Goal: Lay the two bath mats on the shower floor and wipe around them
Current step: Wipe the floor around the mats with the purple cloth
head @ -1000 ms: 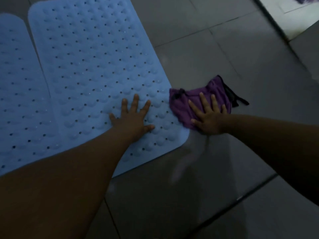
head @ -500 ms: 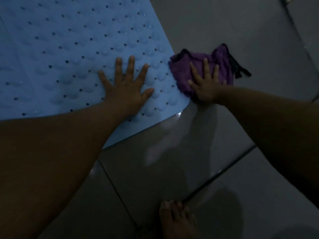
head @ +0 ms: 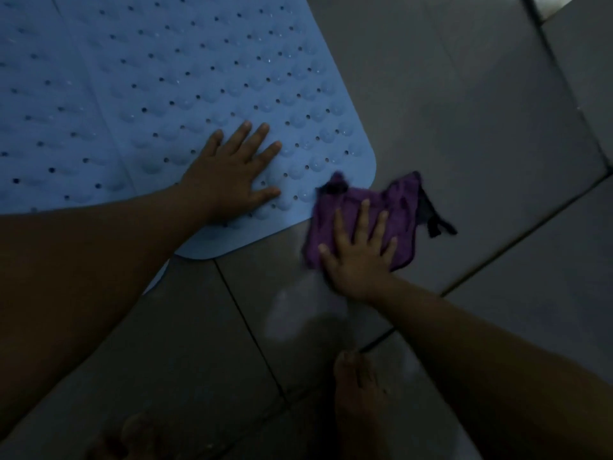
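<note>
Two light blue bath mats with holes and bumps lie side by side on the grey tiled floor: the right mat and the left mat, cut off by the frame's edge. My left hand presses flat on the right mat near its near corner, fingers spread. My right hand lies flat on a purple cloth with dark trim, on the tile just off the mat's near right corner. The cloth's far edge overlaps the mat's corner.
Dark grey floor tiles with grout lines spread to the right and toward me. A wet sheen shows on the tile below the cloth. My bare foot stands near the bottom centre. A pale raised edge sits at the top right.
My right hand has slid the purple cloth from the mat's right side toward me, round the near right corner. My left hand stays pressed on the mat. The view has shifted.
</note>
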